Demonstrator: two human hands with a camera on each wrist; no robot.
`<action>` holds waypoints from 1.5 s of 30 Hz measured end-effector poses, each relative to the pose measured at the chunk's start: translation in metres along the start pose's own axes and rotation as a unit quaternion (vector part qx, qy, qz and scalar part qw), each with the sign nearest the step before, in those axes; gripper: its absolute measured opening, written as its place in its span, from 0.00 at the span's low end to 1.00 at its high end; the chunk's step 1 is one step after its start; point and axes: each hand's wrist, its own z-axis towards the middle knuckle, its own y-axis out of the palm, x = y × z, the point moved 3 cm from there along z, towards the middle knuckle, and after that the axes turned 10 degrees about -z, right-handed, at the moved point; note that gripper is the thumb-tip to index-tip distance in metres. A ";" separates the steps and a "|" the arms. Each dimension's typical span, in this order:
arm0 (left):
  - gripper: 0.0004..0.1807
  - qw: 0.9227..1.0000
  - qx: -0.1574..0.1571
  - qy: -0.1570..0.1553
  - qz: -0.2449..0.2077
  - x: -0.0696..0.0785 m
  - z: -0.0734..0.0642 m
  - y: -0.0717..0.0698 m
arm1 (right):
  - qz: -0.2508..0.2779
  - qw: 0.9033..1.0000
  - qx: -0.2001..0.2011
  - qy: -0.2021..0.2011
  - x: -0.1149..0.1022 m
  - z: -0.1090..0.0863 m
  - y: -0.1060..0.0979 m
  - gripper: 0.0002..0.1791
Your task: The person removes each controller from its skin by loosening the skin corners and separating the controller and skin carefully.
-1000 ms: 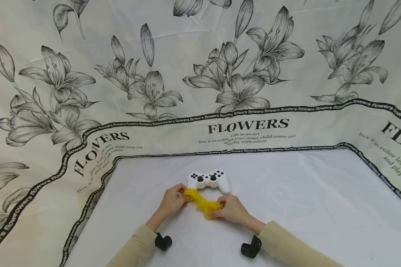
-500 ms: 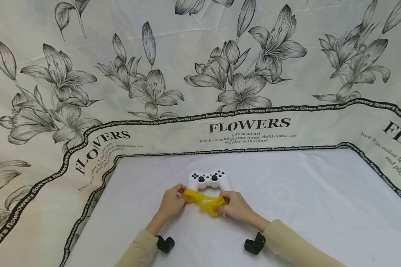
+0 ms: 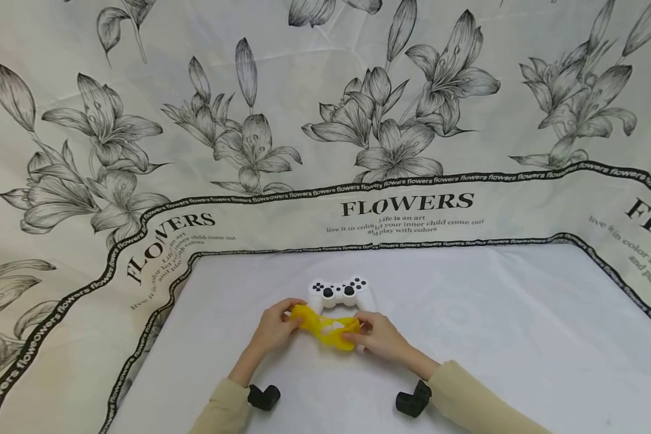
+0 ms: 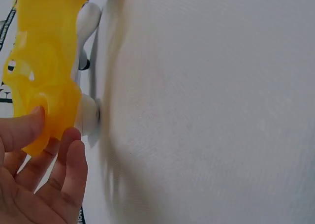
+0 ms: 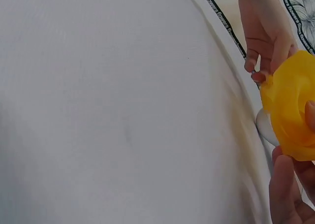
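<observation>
A soft yellow silicone controller cover (image 3: 325, 328) with cut-out holes is stretched between both hands, just in front of a white game controller (image 3: 337, 292). My left hand (image 3: 275, 327) pinches its left end, the thumb pressing on top and fingers beneath, as the left wrist view shows the cover (image 4: 49, 51). My right hand (image 3: 382, 339) grips the other end between thumb and fingers. In the right wrist view the cover (image 5: 293, 103) looks rounded and hollow. The controller lies face up, its lower grips partly hidden behind the cover and right hand.
A white cloth (image 3: 483, 337) covers the table. Black devices are worn at the left wrist (image 3: 264, 398) and the right wrist (image 3: 414, 399). A flower-printed curtain (image 3: 325, 144) with a black lettered border stands behind and along the sides.
The twisted, bunched cover has been turned and spread out flatter, its holes showing more clearly. Both hands keep hold of it, and the controller stays in place.
</observation>
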 end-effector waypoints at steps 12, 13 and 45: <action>0.18 0.975 -0.169 0.010 -0.147 0.019 -0.004 0.016 | 0.102 0.995 -0.023 -0.002 0.011 -0.022 -0.040 0.16; 0.18 0.970 -0.182 0.012 -0.159 0.020 -0.004 0.018 | 0.108 0.994 -0.028 -0.001 0.011 -0.024 -0.043 0.17; 0.16 0.845 -0.361 0.080 -0.386 0.057 -0.009 0.069 | 0.258 0.937 -0.169 -0.165 0.022 -0.059 -0.085 0.19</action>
